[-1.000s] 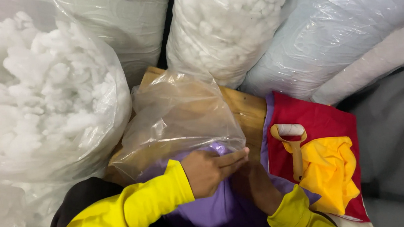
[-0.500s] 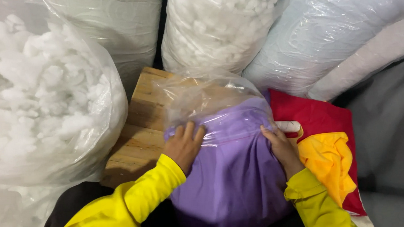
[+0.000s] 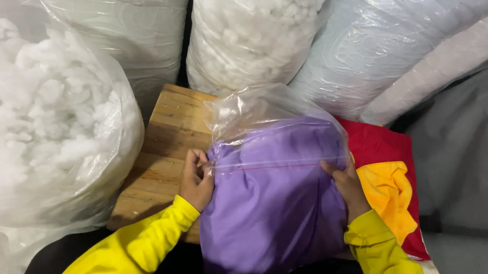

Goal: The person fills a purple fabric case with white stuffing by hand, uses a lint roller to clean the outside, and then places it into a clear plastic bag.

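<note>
Item: purple cushion (image 3: 272, 209), on wooden board (image 3: 165, 154), half inside clear bag (image 3: 265, 112). I am gripping the bag's edge with left hand (image 3: 196, 180) and right hand (image 3: 347, 184), fingers pinched; bagging under way, apparently; the rest wants drawing down evenly.

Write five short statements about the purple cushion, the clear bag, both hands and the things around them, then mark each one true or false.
1. The clear plastic bag covers the far part of the purple cushion. True.
2. The left hand rests flat on the wooden board, away from the bag. False: it grips the bag's edge at the cushion's left side.
3. The right hand is at the cushion's right side. True.
4. A green cushion lies right of the purple one. False: it is a red and yellow cushion.
5. The big sack of white stuffing stands on the left. True.
</note>
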